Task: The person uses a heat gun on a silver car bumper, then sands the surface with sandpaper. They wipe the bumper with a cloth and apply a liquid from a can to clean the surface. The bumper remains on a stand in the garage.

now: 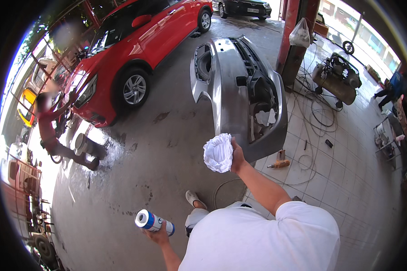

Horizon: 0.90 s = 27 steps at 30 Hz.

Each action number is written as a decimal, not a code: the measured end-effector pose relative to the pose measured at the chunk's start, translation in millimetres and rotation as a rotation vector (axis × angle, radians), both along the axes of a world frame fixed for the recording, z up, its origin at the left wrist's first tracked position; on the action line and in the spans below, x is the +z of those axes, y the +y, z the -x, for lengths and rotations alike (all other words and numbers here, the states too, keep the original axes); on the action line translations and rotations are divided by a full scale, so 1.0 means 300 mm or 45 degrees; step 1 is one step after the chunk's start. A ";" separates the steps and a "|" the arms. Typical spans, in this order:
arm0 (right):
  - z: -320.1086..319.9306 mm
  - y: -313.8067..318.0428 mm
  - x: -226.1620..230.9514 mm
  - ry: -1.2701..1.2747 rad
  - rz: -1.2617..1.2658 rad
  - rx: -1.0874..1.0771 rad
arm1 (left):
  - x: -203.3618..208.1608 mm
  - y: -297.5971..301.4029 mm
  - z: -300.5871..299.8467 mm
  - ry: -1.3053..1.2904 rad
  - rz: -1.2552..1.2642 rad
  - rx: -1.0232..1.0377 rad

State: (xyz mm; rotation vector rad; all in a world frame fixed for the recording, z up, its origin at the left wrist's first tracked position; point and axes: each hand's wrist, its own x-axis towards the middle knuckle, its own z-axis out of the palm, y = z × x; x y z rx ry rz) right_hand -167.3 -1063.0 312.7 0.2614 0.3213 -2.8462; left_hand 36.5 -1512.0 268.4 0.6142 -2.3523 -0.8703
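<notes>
Low in front of me, my left hand [158, 235] is wrapped round a cylindrical can [154, 221] with a blue, white and red label. Its pale round end is tilted up and to the left. My right hand [236, 157] reaches forward, gripping a bunched white cloth [218, 152] whose folds form a hollow, cup-like shape. Just past the cloth lies a silver-grey car bumper [228, 90] on the floor, its inner side turned to the right. The cloth overlaps the bumper's near end in view; whether they touch, I cannot tell.
A red car [135, 49] stands at the far left, with a person in red [49, 131] and a bucket [83, 143] near its front. Right of the bumper are a red post [294, 40], an air compressor [337, 79], loose hoses [319, 119] and an orange power tool [279, 161].
</notes>
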 end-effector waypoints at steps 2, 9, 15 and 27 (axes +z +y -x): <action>0.136 -0.003 -0.091 -0.059 -0.070 -0.131 | -0.024 -0.085 0.241 -0.051 0.036 -0.019; 0.590 0.247 -0.021 -0.220 -0.954 -1.077 | 0.128 -0.304 1.191 0.016 0.074 -0.472; 0.995 0.308 -0.164 -0.630 -3.203 -0.760 | 0.160 -0.185 1.798 0.054 0.061 -0.659; 2.215 0.563 -0.034 -1.250 -3.310 -0.218 | 0.259 0.264 2.659 -0.064 -0.261 -0.797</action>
